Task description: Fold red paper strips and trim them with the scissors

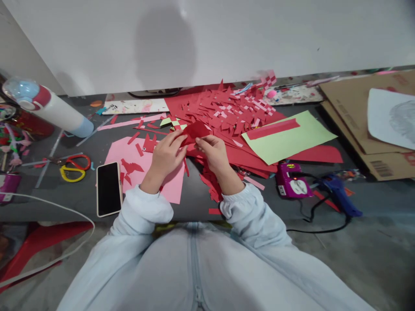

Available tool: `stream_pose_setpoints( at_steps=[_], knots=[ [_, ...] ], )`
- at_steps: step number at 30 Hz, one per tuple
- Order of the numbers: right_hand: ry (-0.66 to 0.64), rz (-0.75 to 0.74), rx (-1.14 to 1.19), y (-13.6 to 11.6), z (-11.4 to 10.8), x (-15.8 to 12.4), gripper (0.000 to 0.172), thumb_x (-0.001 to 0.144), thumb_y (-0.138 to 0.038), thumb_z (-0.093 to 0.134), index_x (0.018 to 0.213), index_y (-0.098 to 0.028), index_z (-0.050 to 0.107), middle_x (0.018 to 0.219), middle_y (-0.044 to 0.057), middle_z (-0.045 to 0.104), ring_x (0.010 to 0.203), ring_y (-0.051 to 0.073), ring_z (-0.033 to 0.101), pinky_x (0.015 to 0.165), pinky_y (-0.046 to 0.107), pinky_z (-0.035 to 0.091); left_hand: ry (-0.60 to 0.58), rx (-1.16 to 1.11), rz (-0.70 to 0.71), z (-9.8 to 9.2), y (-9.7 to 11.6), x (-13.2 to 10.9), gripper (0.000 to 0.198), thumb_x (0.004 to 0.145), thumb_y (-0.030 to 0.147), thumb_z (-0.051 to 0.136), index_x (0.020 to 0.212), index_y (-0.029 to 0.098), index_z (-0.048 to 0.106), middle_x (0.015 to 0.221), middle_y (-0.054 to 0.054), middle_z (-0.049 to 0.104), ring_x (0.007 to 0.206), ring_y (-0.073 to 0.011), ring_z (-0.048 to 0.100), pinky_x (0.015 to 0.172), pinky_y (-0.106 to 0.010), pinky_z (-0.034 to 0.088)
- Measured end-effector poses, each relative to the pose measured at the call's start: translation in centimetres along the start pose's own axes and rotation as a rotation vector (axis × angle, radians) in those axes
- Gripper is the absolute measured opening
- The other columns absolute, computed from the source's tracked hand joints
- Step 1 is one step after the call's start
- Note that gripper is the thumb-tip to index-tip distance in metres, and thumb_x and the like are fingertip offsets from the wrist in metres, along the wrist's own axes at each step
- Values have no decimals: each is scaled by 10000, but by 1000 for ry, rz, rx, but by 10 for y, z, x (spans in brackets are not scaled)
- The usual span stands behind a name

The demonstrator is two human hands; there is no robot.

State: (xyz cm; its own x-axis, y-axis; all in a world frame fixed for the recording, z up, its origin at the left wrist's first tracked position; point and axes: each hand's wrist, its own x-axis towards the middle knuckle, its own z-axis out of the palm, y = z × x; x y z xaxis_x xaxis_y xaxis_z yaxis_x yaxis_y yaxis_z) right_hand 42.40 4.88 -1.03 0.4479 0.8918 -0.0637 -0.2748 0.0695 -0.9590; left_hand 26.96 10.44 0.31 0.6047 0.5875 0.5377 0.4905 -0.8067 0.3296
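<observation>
A piece of red paper [196,131] is held up between my two hands over the table. My left hand [168,153] grips its left side, the fingers bent over the edge. At its lower right, my right hand [212,153] pinches it between thumb and fingertips. Behind my hands spreads a heap of cut red paper scraps [223,108], some woven with pink squares. Under my left hand lies a pink paper sheet [171,188], with a red cut-out [131,168] on it. A light green sheet [285,149] bearing a red strip rests to the right.
On the left are a phone [108,190], scissors [76,168] and a white bottle [56,108]. To the right, a blue glue gun [340,194] lies beside a purple box [293,181], near stacked cardboard [353,129]. A white panel [227,39] stands behind the table.
</observation>
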Motion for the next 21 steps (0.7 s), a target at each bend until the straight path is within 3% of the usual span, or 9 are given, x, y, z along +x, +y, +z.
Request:
stream_pose_setpoints(
  at_steps=[5, 13, 21],
  knots=[
    [-62, 88, 55, 0, 2, -1, 386, 607, -500, 813, 611, -190, 584, 550, -38, 573, 537, 79, 515, 575, 226, 442, -34, -76, -14, 1, -1, 0, 367, 956, 311, 500, 1311, 242, 566, 1421, -92, 549, 1288, -215, 539, 1056, -382, 485],
    [2, 27, 100, 0, -1, 2, 375, 583, -490, 838, 666, -193, 625, 610, -48, 586, 558, 65, 528, 568, 208, 440, -5, -33, -6, 4, -3, 1, 329, 954, 313, 509, 1234, 187, 628, 1224, -112, 646, 1147, -216, 604, 1018, -397, 501],
    [-69, 171, 162, 2, -1, 2, 444, 549, -548, 849, 698, -198, 621, 591, -58, 556, 566, 69, 565, 576, 198, 494, -60, -61, -51, 2, -2, 0, 371, 928, 370, 558, 1255, 203, 614, 1228, -108, 646, 1155, -232, 603, 1010, -417, 506]
  ],
)
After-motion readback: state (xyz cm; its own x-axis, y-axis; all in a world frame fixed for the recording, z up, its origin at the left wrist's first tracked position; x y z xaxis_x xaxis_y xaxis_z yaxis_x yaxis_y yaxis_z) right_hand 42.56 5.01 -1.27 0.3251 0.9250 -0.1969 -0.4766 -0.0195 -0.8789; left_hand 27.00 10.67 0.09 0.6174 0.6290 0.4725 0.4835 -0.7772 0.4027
